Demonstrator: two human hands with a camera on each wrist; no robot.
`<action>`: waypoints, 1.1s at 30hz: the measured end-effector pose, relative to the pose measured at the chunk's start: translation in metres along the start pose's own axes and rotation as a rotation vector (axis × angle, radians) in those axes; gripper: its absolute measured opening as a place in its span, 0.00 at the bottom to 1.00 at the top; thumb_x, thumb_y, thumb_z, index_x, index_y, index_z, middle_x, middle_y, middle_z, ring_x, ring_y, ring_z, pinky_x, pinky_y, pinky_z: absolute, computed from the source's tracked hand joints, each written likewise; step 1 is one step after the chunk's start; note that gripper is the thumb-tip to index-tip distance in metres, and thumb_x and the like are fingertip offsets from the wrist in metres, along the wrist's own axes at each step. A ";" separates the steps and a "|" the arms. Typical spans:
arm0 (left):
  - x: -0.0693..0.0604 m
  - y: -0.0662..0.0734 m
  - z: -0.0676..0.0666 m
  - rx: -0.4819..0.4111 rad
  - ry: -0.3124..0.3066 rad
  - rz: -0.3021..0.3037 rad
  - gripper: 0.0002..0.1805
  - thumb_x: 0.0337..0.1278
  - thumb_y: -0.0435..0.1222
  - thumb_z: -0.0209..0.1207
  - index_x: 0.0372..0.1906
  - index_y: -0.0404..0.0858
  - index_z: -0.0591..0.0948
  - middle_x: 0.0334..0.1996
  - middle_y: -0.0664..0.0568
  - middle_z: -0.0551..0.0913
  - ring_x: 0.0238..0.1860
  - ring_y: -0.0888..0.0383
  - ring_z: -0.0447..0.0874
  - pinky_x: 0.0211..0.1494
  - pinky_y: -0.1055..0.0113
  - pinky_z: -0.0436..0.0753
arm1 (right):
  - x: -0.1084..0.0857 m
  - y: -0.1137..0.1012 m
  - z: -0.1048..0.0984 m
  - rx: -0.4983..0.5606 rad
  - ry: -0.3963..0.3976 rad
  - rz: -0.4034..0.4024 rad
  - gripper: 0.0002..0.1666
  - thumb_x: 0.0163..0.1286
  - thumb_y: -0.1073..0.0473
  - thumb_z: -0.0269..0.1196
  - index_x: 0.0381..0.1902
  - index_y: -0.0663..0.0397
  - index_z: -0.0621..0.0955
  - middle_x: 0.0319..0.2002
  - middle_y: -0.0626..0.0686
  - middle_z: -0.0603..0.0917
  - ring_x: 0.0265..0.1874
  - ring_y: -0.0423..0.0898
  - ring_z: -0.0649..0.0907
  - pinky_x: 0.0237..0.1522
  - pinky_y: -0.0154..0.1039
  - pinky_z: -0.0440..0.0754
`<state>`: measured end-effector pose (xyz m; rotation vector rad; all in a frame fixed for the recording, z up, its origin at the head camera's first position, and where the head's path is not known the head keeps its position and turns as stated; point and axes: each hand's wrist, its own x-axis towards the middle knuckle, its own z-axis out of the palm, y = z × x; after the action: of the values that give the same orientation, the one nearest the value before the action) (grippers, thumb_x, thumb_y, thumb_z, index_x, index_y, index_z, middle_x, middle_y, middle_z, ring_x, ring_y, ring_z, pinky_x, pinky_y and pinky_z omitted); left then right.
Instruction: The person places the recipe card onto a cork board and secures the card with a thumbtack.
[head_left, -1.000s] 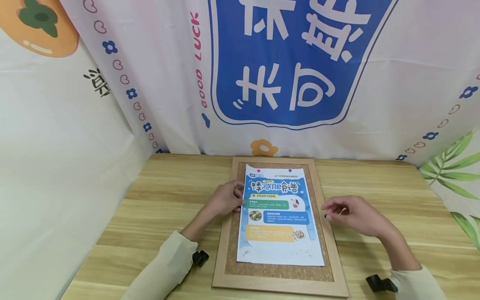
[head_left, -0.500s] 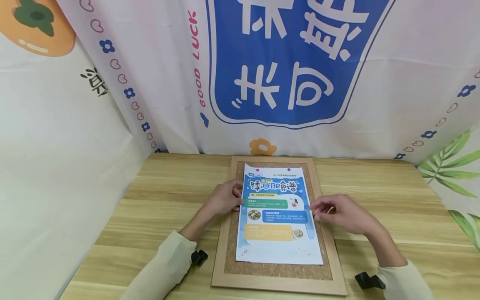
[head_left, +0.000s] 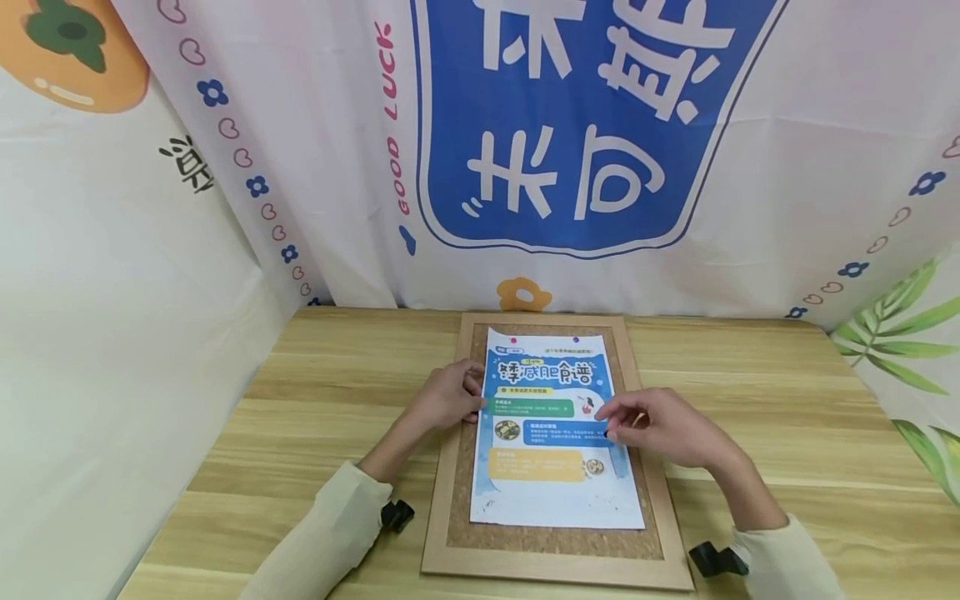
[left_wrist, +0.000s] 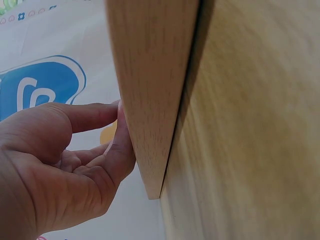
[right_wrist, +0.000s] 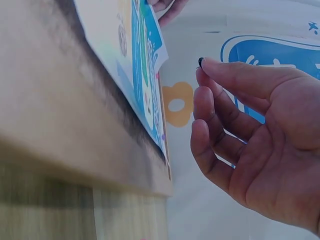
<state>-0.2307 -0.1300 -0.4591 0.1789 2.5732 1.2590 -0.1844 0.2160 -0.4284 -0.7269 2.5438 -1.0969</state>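
A printed sheet (head_left: 555, 505) lies on a cork board (head_left: 585, 542) with a wooden frame; a pink pin (head_left: 513, 340) and a blue pin (head_left: 576, 339) stand at its top corners. My left hand (head_left: 448, 395) touches the sheet's left edge, over the board's frame; in the left wrist view the left hand (left_wrist: 75, 165) has thumb and forefinger tips together beside the wooden frame (left_wrist: 150, 90). Above the sheet's right side is my right hand (head_left: 663, 425). In the right wrist view the right hand (right_wrist: 265, 135) pinches a small black pin (right_wrist: 201, 62) between thumb and forefinger.
The board rests on a wood-grain table (head_left: 757, 400), its far edge near a printed cloth backdrop (head_left: 360, 167). A white cloth (head_left: 127, 333) hangs on the left. Black wrist devices are on both forearms.
My right hand has moved left, from beyond the board's right edge to over the sheet's right side, still pinching the black pin. The left hand stays at the sheet's left edge.
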 end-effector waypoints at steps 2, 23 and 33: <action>0.000 0.000 0.000 0.001 -0.001 -0.001 0.28 0.67 0.25 0.67 0.70 0.31 0.76 0.38 0.44 0.86 0.27 0.57 0.87 0.31 0.68 0.90 | 0.002 -0.003 0.002 0.002 -0.003 -0.006 0.11 0.75 0.62 0.69 0.52 0.57 0.89 0.37 0.45 0.88 0.36 0.39 0.83 0.40 0.31 0.86; -0.002 0.001 0.000 -0.002 -0.009 0.015 0.27 0.67 0.24 0.67 0.69 0.31 0.76 0.38 0.43 0.86 0.27 0.57 0.87 0.31 0.67 0.91 | 0.015 -0.014 0.027 0.026 -0.053 -0.096 0.06 0.74 0.62 0.70 0.47 0.54 0.90 0.39 0.43 0.90 0.36 0.36 0.83 0.41 0.32 0.87; -0.001 0.001 0.000 -0.011 0.003 0.018 0.26 0.67 0.24 0.67 0.68 0.30 0.77 0.38 0.43 0.86 0.27 0.57 0.87 0.31 0.66 0.91 | 0.020 -0.025 0.036 0.080 -0.099 -0.094 0.07 0.75 0.62 0.69 0.48 0.55 0.90 0.38 0.44 0.89 0.36 0.38 0.83 0.40 0.32 0.86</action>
<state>-0.2295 -0.1298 -0.4579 0.1985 2.5722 1.2803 -0.1777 0.1690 -0.4355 -0.8655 2.3902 -1.1557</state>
